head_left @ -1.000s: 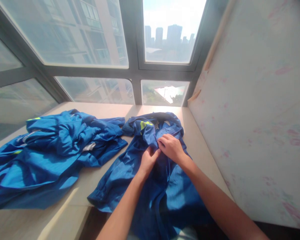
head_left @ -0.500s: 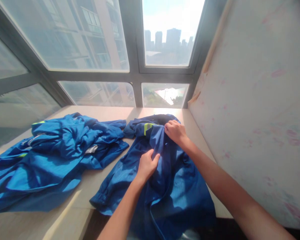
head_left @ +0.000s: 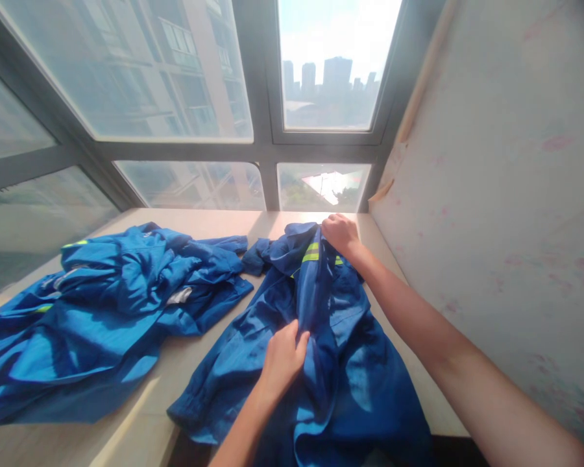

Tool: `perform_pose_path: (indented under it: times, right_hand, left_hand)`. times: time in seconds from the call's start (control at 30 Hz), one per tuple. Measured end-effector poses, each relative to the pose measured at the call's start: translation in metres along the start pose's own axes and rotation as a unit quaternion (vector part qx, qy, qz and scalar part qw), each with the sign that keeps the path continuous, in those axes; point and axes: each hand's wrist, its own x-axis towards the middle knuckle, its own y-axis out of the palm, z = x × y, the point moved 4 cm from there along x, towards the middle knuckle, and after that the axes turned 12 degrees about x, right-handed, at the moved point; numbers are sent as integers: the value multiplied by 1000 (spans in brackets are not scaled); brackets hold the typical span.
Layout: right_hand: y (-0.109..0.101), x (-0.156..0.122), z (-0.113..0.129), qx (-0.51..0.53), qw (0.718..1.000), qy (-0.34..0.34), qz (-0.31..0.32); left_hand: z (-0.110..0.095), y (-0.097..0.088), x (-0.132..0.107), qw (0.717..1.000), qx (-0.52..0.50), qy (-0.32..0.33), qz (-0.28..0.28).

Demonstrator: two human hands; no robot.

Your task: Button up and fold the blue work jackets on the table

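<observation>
A blue work jacket (head_left: 340, 363) with yellow-green reflective stripes lies on the pale window ledge (head_left: 209, 224) in front of me and hangs over its near edge. My left hand (head_left: 283, 357) is closed on a raised fold of the jacket near its middle. My right hand (head_left: 339, 233) reaches to the far end and pinches the same fold close to the reflective stripe (head_left: 311, 253). The cloth is stretched in a ridge between both hands.
A crumpled pile of blue garments (head_left: 102, 305) covers the left part of the ledge. Large windows (head_left: 175, 84) rise behind the ledge. A pale stained wall (head_left: 496, 194) stands close on the right.
My right hand has moved away from my left, towards the window, pulling the fold out long. My left hand has slid nearer to me along the jacket. The reflective stripe now shows.
</observation>
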Motion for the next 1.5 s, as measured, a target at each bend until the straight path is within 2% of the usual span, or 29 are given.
perform_pose_path:
  times: [0.1,0.2,0.27,0.33,0.4,0.47,0.5,0.57,0.67,0.7,0.77,0.83,0.87,0.9,0.93,1.0,1.07,1.13,1.33,1.5]
  right_hand:
    - [3,-6,3,20,999,1,-33]
    - [3,-27,12,60,993,-46,-91]
    - [3,-50,21,93,984,-86,-129]
    - [6,-76,32,132,971,-122,-156]
    - [9,-103,43,178,956,-155,-173]
    - [13,-128,53,218,940,-183,-186]
    - [15,-139,57,231,934,-194,-193]
    - [19,-156,60,246,926,-207,-200]
    - [22,-167,56,252,926,-207,-191]
    - [23,-167,53,253,928,-204,-185]
    - [22,-164,47,251,932,-197,-173]
    - [19,-158,42,244,936,-189,-171]
    - [17,-155,41,240,937,-187,-172]
    - [15,-151,40,237,938,-186,-173]
    - [13,-148,40,235,939,-185,-173]
    - [11,-142,40,234,940,-181,-168]
    - [10,-139,39,232,943,-176,-163]
    - [10,-137,40,230,944,-179,-157]
    - [14,-141,41,225,945,-197,-133]
    - [16,-129,34,222,953,-151,-138]
  left_hand:
    - [2,-2,1,1000,7,0,22]
    - [11,-9,6,998,-20,-21,53]
    - [18,-21,16,993,-95,-57,28]
    - [24,-36,33,970,-219,-102,-21]
    - [27,-51,56,929,-341,-134,-61]
    - [28,-61,80,897,-408,-155,-77]
    - [28,-64,91,891,-418,-161,-73]
    - [27,-62,111,898,-406,-168,-37]
    - [23,-53,127,922,-347,-165,33]
    - [21,-52,129,937,-309,-159,23]
    - [12,-62,132,970,-199,-117,-73]
    - [-8,-77,132,982,-84,-11,-167]
    - [-20,-81,133,983,-45,56,-168]
    - [-32,-83,134,984,-22,120,-132]
    - [-42,-82,136,983,-11,172,-71]
    - [-54,-77,139,973,-12,224,55]
    - [-58,-76,144,966,-22,228,124]
    - [-59,-76,149,965,-22,219,140]
    - [-56,-73,153,976,64,189,83]
    - [-60,-75,157,978,29,201,41]
